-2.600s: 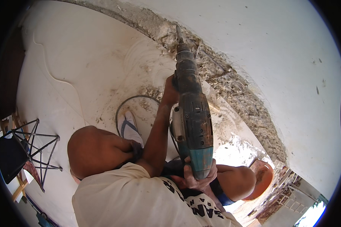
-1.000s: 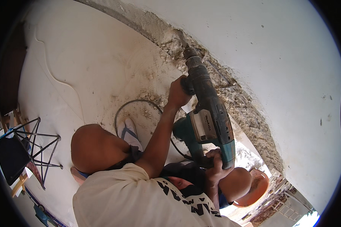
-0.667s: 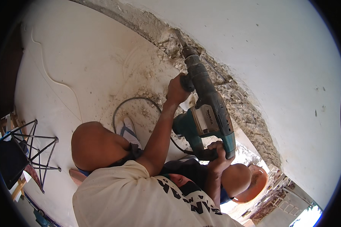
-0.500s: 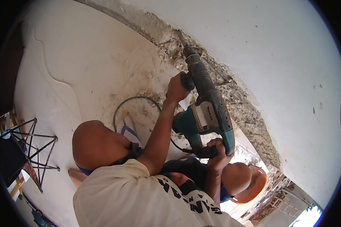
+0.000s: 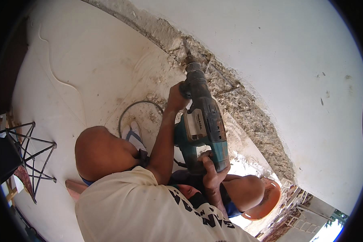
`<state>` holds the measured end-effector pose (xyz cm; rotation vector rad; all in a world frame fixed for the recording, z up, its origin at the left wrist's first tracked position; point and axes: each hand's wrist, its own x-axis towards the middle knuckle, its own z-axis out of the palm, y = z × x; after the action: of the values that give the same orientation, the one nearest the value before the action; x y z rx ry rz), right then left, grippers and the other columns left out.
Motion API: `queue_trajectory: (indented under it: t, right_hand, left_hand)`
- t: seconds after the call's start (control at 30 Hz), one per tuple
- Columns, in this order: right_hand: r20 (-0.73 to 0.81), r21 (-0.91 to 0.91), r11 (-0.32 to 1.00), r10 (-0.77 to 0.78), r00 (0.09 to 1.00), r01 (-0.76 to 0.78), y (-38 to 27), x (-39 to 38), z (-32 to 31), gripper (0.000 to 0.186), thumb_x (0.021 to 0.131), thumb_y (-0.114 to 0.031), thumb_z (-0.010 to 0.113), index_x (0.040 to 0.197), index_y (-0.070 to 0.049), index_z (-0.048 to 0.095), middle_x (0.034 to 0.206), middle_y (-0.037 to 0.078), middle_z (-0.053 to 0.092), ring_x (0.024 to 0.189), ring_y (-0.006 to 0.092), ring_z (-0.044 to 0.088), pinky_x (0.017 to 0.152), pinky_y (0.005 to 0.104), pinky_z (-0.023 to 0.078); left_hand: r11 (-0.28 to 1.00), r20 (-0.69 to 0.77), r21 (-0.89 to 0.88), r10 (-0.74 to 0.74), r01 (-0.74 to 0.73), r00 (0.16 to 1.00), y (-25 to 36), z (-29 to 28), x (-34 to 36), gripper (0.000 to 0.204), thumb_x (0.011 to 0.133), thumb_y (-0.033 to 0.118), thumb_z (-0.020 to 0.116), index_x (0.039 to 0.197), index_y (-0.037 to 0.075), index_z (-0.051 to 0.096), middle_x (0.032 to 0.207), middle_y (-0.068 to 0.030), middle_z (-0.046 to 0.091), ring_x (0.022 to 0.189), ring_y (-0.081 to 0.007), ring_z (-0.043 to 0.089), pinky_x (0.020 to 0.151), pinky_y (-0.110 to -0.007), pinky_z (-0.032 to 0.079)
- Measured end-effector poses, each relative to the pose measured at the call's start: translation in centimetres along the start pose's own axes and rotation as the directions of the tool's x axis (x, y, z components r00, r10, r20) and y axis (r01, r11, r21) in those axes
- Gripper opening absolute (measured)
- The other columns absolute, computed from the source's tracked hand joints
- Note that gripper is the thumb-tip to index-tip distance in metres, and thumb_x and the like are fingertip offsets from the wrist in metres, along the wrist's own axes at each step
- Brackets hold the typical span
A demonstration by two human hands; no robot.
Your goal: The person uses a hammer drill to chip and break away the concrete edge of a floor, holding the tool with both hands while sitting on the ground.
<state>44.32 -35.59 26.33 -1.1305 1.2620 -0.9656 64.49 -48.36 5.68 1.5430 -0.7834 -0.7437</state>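
Observation:
A teal and black demolition hammer (image 5: 209, 117) points away from me, its cord curving behind my left arm. My left hand (image 5: 176, 98) is wrapped round its black side handle near the front. Farther back, my right hand (image 5: 213, 172) grips the rear handle; part of that handle is hidden by the fingers. The chisel bit (image 5: 186, 47) meets the broken concrete (image 5: 226, 86) at the wall's exposed edge, and its tip is hard to make out against the rubble. Rough steel bars show within the broken strip.
A smooth pale wall (image 5: 302, 72) rises to the right of the broken strip. Dust and chips lie on the pale floor (image 5: 109, 72). An orange basin (image 5: 271, 199) is beside my right knee. A folding chair frame (image 5: 38, 155) stands at left, and a white cord (image 5: 54, 74) lies beyond.
The hammer's rear has swung left along with my right hand. My left hand has shifted left and slightly nearer. The bit is now a little farther left and more upright in view.

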Motion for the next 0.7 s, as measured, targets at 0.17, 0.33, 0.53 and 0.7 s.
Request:
queue_trajectory:
  t: [0.17,0.33,0.53,0.7]
  right_hand:
    - [0.006,-0.239,0.970,-0.031,1.000,0.031,-0.9,-0.5,-1.1,0.023,0.077,-0.012,0.068,0.093,0.003,0.064,0.077,0.009,0.068,0.069,0.0148,0.061,0.067,0.0283,0.048]
    - [-0.033,-0.073,0.996,-0.056,0.998,0.054,-0.3,-0.5,-1.0,0.017,0.079,-0.008,0.073,0.091,0.000,0.065,0.078,0.006,0.067,0.068,0.0109,0.059,0.065,0.0260,0.048]
    - [-0.102,-0.125,0.992,-0.028,0.994,0.016,-1.6,1.8,-0.1,0.021,0.080,-0.017,0.064,0.083,0.004,0.066,0.070,0.012,0.067,0.065,0.0179,0.062,0.066,0.0294,0.048]
    - [-0.117,-0.075,0.997,-0.015,0.993,0.006,-0.3,4.6,-0.5,0.020,0.081,-0.015,0.063,0.085,0.005,0.064,0.069,0.013,0.065,0.064,0.0208,0.063,0.065,0.0320,0.050]
  left_hand:
    - [0.978,0.008,-0.205,0.033,-0.031,0.999,-0.4,-0.7,-1.4,0.027,0.078,0.000,0.076,0.105,0.001,0.070,0.098,-0.0105,0.075,0.091,-0.0187,0.071,0.082,-0.033,0.054]
    - [0.972,0.052,-0.231,0.065,-0.051,0.997,-0.3,0.9,-0.4,0.026,0.075,0.001,0.077,0.100,0.002,0.069,0.093,-0.0142,0.075,0.087,-0.0242,0.073,0.079,-0.035,0.055]
    - [0.999,0.032,0.003,0.038,-0.038,0.999,0.3,1.1,1.0,0.025,0.073,0.008,0.080,0.094,0.002,0.067,0.088,-0.0180,0.073,0.087,-0.0327,0.073,0.075,-0.040,0.055]
    - [0.991,0.008,0.115,-0.063,0.062,0.998,-0.1,0.9,2.6,0.025,0.073,0.012,0.079,0.092,0.002,0.066,0.088,-0.0200,0.073,0.088,-0.0377,0.071,0.075,-0.043,0.055]
